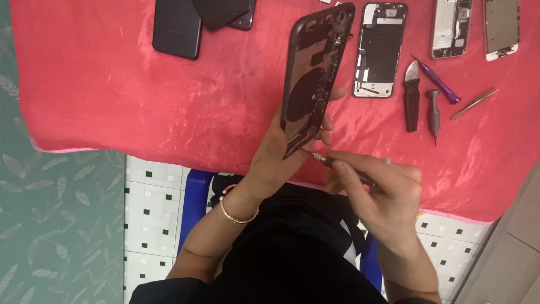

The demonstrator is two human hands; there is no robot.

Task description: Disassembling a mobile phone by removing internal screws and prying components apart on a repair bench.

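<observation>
An opened phone housing (pixel 315 79), its dark inner side and small components exposed, stands tilted on edge above a red-draped bench (pixel 112 95), clamped in the fingers of the person's left hand (pixel 281 152), which wrap its lower end from behind. The right hand (pixel 377 188) pinches a slim precision screwdriver (pixel 332 162) between thumb and fingers, the tip meeting the housing's bottom edge just beside the left fingertips. A gold bangle (pixel 236 214) circles the left wrist.

Beyond the right fingers, further along the cloth, lie a second stripped housing (pixel 379 49), a dark-handled prying tool (pixel 412 97), a short grey driver (pixel 433 112), a purple-handled tool (pixel 439 79) and tweezers (pixel 475 102). Two more phone parts (pixel 453 28) rest near the far edge, and dark phone bodies (pixel 177 28) lie well beyond the left fingers.

The risk, as it looks here: the housing is held in the air, not braced on the bench, so a slipped tip could gouge the parts inside or jab the left fingertips, and a loosened screw could drop unseen onto the wrinkled cloth or tiled floor (pixel 152 208).
</observation>
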